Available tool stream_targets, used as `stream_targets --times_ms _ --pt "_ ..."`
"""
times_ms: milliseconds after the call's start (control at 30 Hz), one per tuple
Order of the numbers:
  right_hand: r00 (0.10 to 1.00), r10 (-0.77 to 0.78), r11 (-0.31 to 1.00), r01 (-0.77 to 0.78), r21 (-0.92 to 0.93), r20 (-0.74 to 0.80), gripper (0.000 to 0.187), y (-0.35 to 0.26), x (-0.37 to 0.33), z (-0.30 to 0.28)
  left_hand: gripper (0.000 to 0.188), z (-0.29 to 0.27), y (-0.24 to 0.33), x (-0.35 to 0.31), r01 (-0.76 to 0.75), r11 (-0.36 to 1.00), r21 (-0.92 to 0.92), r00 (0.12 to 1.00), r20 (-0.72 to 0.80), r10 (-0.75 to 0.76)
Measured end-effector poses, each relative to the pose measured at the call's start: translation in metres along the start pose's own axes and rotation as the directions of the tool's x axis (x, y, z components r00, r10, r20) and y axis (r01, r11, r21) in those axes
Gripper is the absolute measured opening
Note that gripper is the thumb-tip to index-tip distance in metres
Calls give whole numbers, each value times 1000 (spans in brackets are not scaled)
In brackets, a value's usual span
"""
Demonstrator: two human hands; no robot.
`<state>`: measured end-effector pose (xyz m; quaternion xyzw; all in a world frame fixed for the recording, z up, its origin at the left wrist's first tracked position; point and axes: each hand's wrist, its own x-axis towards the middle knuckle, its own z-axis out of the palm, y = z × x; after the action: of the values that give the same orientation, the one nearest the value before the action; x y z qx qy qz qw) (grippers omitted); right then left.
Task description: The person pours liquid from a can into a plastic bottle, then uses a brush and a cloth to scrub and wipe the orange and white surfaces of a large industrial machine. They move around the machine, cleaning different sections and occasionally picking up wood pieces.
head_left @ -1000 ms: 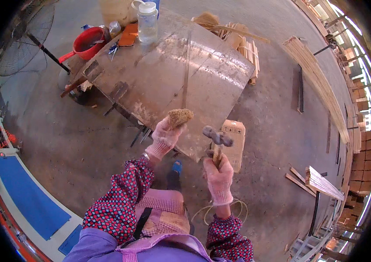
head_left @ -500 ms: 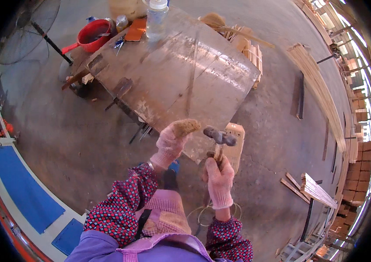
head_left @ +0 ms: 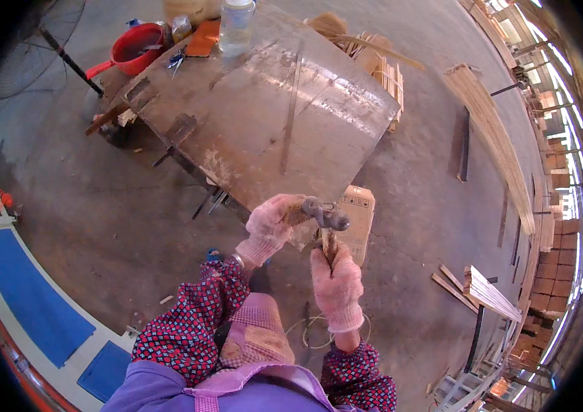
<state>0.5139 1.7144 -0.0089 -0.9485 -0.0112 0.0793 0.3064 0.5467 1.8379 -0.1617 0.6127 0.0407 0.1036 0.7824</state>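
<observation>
Hammer (head_left: 326, 215) held near centre of frame, head up-frame, handle gripped by pink-gloved right hand (head_left: 338, 283). Brown fibrous piece (head_left: 296, 213) clasped in gloved left hand (head_left: 267, 225), partly overlapped by hammer's head; whether touched cannot be told. Cardboard box (head_left: 358, 230) seen beyond hammer, below right side of worktop (head_left: 250, 130). Clear bottle (head_left: 235, 36) and orange flat piece (head_left: 204, 39) set on worktop, upper left of frame; red pan (head_left: 129, 63) seen beside them.
</observation>
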Motion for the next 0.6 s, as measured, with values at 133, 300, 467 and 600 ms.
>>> stream_targets --times_ms 133,300,467,600 --pt "998 -48 997 51 63 -46 25 -6 -5 -17 34 4 -4 0 159 885 -438 987 52 -151" --pt "998 24 960 -40 -276 -62 26 6 4 4 31 14 1 7 80 958 274 997 -20 -77" --pt "990 -96 994 91 -55 -104 30 -15 8 -24 29 6 13 8 185 926 330 981 -10 -193" --pt "980 -127 966 88 -242 -150 30 -9 1 -14 29 14 -9 7 63 969 240 998 -8 -63"
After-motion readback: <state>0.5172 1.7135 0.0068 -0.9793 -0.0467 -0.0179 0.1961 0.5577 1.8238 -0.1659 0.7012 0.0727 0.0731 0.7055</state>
